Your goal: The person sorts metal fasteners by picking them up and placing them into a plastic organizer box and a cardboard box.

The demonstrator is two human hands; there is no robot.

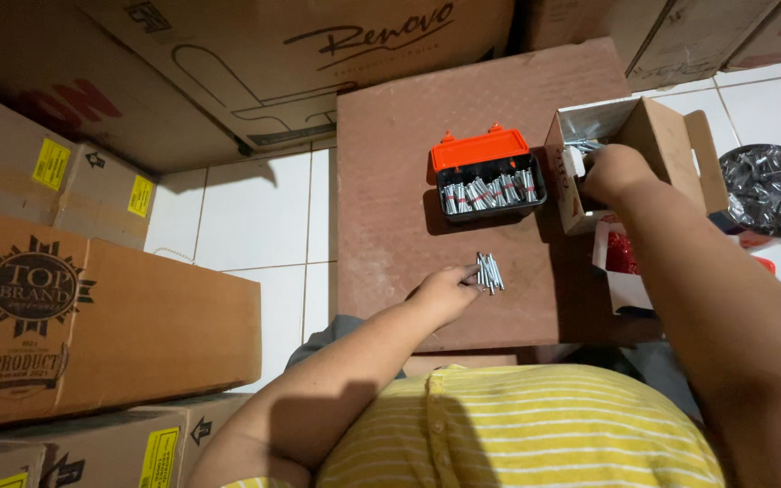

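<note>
Meanwhile, on the brown board [390, 181], the left hand [445, 291] pinches a small bundle of screws [489, 272] just below the orange-lidded case [488, 176], gathering them; the right hand [615, 172] dips into the cardboard box [671, 136] beside it, its grip hidden.

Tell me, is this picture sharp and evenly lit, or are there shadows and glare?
Head view: mostly sharp, with straight lines bowing toward the edges. The brown board is evenly lit; the orange-lidded case throws a soft shadow on it. The left hand by the loose metal pins is crisp, the right hand in the cardboard box too. White floor tiles show mild glare.
</note>
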